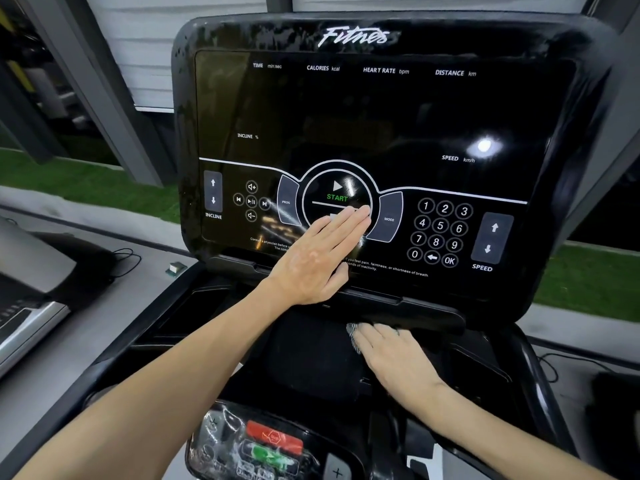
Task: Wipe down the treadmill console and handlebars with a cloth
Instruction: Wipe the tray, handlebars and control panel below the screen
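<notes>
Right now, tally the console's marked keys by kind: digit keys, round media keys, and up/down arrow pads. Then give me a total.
Digit keys: 10
Round media keys: 5
Up/down arrow pads: 2
Total: 17

Black console (white lettering), green START label, grey speckled cloth, red button
</notes>
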`<state>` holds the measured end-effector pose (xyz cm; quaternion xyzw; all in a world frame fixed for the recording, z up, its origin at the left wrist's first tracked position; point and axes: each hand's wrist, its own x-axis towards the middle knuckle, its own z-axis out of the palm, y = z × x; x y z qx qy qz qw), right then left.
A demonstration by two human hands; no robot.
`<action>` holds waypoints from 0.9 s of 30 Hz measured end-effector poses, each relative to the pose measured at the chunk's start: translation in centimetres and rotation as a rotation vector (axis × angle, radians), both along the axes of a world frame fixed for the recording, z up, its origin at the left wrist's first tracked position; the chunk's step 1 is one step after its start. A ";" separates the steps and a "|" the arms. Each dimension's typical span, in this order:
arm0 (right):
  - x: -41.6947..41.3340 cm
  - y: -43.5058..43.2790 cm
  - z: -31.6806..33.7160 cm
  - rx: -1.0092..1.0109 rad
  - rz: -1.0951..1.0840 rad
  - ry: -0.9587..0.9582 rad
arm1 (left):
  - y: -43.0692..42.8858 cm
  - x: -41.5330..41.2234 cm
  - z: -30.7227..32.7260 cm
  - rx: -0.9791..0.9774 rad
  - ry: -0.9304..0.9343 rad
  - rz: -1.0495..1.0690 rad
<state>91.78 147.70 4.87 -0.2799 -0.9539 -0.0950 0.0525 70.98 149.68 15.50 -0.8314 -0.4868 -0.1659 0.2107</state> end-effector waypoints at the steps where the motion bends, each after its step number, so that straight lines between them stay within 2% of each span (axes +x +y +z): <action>1: 0.1 -0.2 -0.1 0.043 -0.028 -0.040 | 0.0 0.0 0.0 -0.002 -0.001 0.001; 5: 0.6 -0.4 0.2 0.122 -0.067 -0.066 | 0.0 0.0 0.0 -0.001 -0.005 -0.006; 10: 1.3 -0.5 0.0 0.037 -0.109 0.003 | -0.1 0.0 0.1 -0.005 -0.008 -0.003; 14: 1.2 -2.3 -0.1 0.008 0.055 0.100 | 0.0 -0.1 0.0 -0.008 0.007 0.002; 17: 2.3 -3.7 -0.4 -0.108 0.196 0.105 | 0.0 0.0 0.1 -0.010 -0.002 -0.005; 20: 2.9 -3.5 0.5 -0.184 0.209 0.092 | 0.0 0.0 0.1 -0.010 -0.008 -0.006; 27: 4.3 -2.6 0.8 -0.151 0.257 0.127 | -0.1 0.1 0.3 -0.003 -0.003 -0.004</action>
